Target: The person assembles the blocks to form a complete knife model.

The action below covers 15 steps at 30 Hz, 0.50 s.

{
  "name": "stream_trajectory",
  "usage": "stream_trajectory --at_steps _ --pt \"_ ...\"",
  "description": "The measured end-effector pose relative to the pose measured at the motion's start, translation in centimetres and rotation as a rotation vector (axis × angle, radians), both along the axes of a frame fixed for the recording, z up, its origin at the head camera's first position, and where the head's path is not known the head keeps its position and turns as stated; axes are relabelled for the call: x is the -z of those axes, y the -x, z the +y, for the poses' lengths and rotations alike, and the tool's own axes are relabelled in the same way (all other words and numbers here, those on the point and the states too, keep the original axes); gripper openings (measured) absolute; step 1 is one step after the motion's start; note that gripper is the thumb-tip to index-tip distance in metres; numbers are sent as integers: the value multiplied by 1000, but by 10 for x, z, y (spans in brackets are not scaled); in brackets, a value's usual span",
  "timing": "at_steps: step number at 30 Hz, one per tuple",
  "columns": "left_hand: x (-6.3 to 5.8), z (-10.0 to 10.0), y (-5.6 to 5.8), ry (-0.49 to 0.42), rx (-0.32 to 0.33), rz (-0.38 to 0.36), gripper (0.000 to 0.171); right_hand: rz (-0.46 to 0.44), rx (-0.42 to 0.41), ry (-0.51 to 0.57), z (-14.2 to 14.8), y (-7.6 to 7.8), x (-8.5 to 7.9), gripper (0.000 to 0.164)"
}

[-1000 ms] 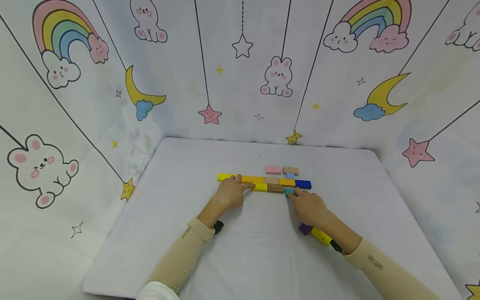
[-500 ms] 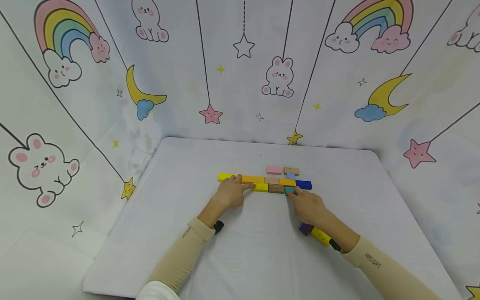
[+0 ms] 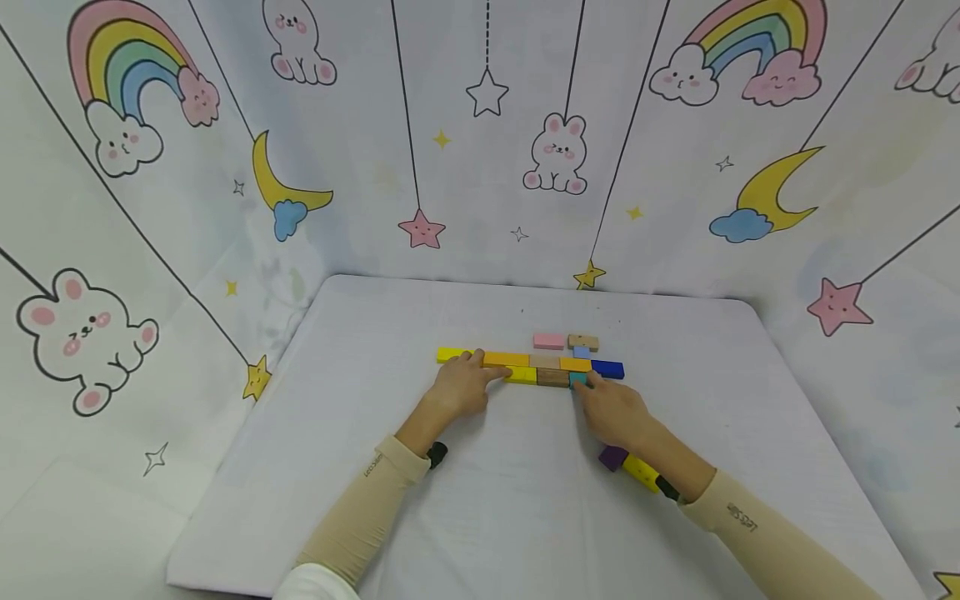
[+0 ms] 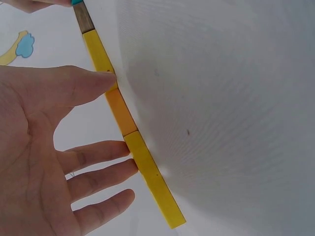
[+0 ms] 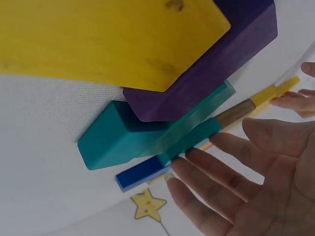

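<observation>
In the head view my left hand (image 3: 461, 385) lies at the left part of a double row of flat wooden blocks. Its fingers are nearly straight. In the left wrist view the thumb rests against a yellow block (image 4: 100, 51), and two fingertips touch another yellow block (image 4: 155, 179). My right hand (image 3: 617, 410) is at the near row's right end. In the right wrist view its extended fingertips touch a teal block (image 5: 192, 140), with the thumb apart from it. That teal block meets a brown block (image 3: 552, 377) end to end; the hand partly hides it from above.
A dark blue block (image 3: 607, 369) ends the far row. Behind stand a pink block (image 3: 548, 341), a tan block (image 3: 582, 342) and a light blue one (image 3: 581, 352). Purple (image 3: 612, 457) and yellow (image 3: 640, 472) blocks lie below the right wrist, with another teal block (image 5: 110, 140) nearby.
The teal block has moved slightly away from me, with my right hand, and closed the small gap beside the brown block. My left hand has stayed in place.
</observation>
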<state>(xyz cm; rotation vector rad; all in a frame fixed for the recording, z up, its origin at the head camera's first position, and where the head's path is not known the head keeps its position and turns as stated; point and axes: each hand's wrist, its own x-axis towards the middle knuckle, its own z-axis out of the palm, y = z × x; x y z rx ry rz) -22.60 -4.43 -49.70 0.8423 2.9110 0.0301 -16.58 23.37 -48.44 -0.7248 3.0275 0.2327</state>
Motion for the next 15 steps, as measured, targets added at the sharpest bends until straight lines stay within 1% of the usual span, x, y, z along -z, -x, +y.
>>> stream_trajectory --at_steps 9,15 --pt "1 0 1 3 0 -10 64 1 0 -4 -3 0 -1 40" --pt "1 0 1 12 1 -1 63 11 5 -12 -5 0 -1 39"
